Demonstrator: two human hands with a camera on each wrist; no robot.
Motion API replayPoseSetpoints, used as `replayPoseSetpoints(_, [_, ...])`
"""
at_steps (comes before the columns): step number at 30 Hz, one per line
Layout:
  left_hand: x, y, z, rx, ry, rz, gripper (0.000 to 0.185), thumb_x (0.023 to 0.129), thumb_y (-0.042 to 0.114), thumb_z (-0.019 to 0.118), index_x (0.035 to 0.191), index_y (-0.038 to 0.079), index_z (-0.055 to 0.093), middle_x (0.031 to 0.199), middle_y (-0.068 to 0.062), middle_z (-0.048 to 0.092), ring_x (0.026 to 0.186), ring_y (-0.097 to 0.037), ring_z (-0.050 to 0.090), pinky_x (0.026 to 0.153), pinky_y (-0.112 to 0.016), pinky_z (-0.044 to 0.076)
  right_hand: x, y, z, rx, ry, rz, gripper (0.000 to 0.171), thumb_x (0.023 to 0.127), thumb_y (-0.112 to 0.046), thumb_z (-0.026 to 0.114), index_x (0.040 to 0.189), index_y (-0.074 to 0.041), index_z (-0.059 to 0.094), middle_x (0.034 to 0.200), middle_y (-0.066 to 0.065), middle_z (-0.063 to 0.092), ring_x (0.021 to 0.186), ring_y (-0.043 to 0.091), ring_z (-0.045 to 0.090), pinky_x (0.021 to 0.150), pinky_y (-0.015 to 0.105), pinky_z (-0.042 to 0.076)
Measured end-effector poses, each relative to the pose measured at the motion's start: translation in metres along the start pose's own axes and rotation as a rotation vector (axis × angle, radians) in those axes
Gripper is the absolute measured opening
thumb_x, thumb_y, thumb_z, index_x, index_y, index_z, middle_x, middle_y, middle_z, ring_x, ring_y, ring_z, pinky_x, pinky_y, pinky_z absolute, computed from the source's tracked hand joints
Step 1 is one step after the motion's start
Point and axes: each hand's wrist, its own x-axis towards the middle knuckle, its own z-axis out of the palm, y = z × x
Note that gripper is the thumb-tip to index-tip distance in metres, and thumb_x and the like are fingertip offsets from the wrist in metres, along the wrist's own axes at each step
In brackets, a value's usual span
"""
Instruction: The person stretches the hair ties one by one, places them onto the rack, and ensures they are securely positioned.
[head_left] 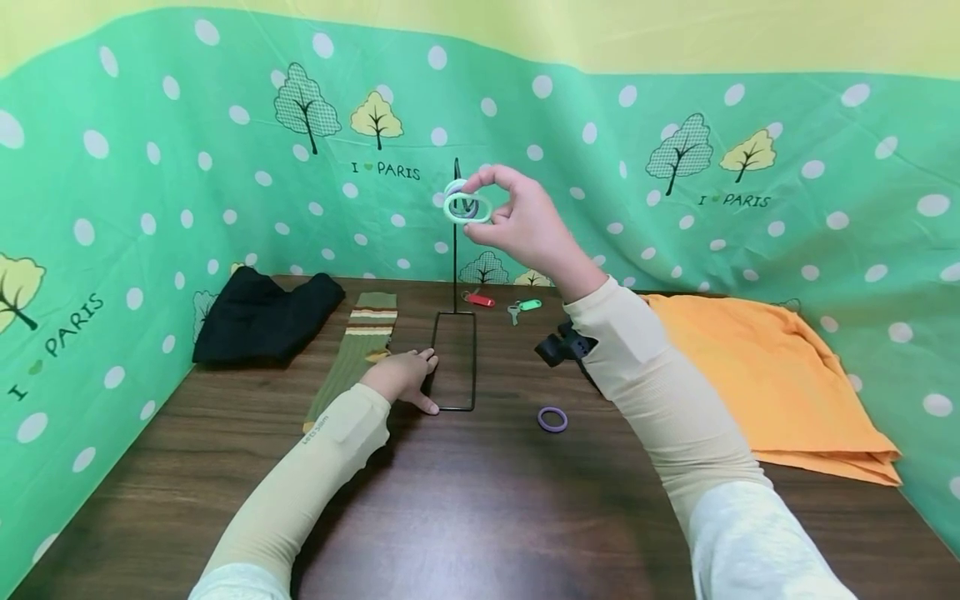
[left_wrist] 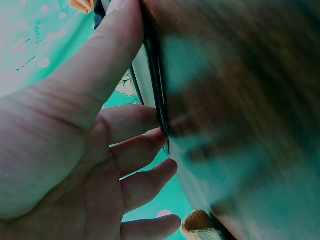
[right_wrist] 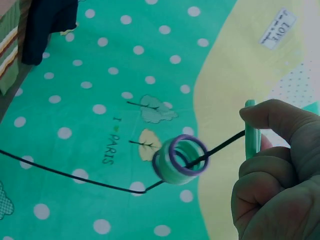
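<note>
My right hand (head_left: 525,212) pinches a light green ring (right_wrist: 251,125) between thumb and forefinger, its other fingers curled. The ring is held at the tip of the hook arm on a black wire stand (head_left: 454,258); whether the tip passes through it, I cannot tell. Farther in on that arm hang purple (right_wrist: 172,155) and green rings, bunched together. Down on the table, my left hand (head_left: 405,375) rests against the stand's rectangular base (head_left: 475,358). Its thumb touches the near corner and fingertips touch the left bar. Another purple ring (head_left: 541,418) lies flat right of the base.
An olive striped sock (head_left: 348,358) lies left of the stand, beside a black cloth (head_left: 262,321). Behind the base are a red key tag (head_left: 481,301) and a green key tag (head_left: 530,305) with a key. Folded orange fabric (head_left: 765,383) covers the right side. A patterned curtain encloses the table.
</note>
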Motion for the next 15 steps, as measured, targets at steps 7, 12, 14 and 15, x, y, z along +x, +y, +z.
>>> replayPoseSetpoints(7, [-0.001, 0.001, 0.000, -0.010, 0.003, 0.000, 0.097, 0.076, 0.054, 0.066, 0.149, 0.012, 0.018, 0.157, -0.003, 0.009, 0.143, -0.028, 0.013, 0.111, -0.046, 0.027, 0.009, 0.008, 0.008, -0.014, 0.029, 0.063, 0.044, 0.078, 0.001, 0.067, 0.115, -0.019, 0.053, 0.052, -0.003, 0.036, 0.043, 0.010, 0.029, 0.045, 0.021, 0.026])
replayPoseSetpoints(12, [0.000, 0.000, 0.001, -0.017, 0.007, 0.006, 0.096, 0.076, 0.053, 0.065, 0.149, 0.012, 0.018, 0.157, -0.003, 0.009, 0.143, -0.028, 0.013, 0.111, -0.045, 0.026, 0.006, 0.010, 0.009, 0.001, 0.052, 0.083, 0.050, 0.077, -0.001, 0.069, 0.120, -0.019, 0.053, 0.072, -0.002, 0.049, 0.044, 0.010, 0.029, 0.045, 0.021, 0.028])
replayPoseSetpoints(14, [0.000, 0.000, 0.001, -0.019, 0.006, 0.003, 0.096, 0.076, 0.053, 0.066, 0.149, 0.012, 0.018, 0.157, -0.004, 0.009, 0.143, -0.028, 0.013, 0.111, -0.045, 0.026, 0.004, 0.013, 0.008, 0.018, 0.053, 0.100, 0.050, 0.078, -0.003, 0.070, 0.121, -0.019, 0.052, 0.064, -0.005, 0.044, 0.043, 0.010, 0.027, 0.044, 0.022, 0.027])
replayPoseSetpoints(15, [0.000, 0.000, 0.001, -0.018, 0.006, 0.001, 0.096, 0.076, 0.053, 0.065, 0.149, 0.012, 0.018, 0.157, -0.004, 0.009, 0.143, -0.028, 0.013, 0.111, -0.045, 0.027, 0.003, 0.015, 0.008, 0.028, 0.052, 0.108, 0.050, 0.078, -0.003, 0.070, 0.122, -0.019, 0.052, 0.060, -0.006, 0.039, 0.042, 0.011, 0.026, 0.044, 0.022, 0.027])
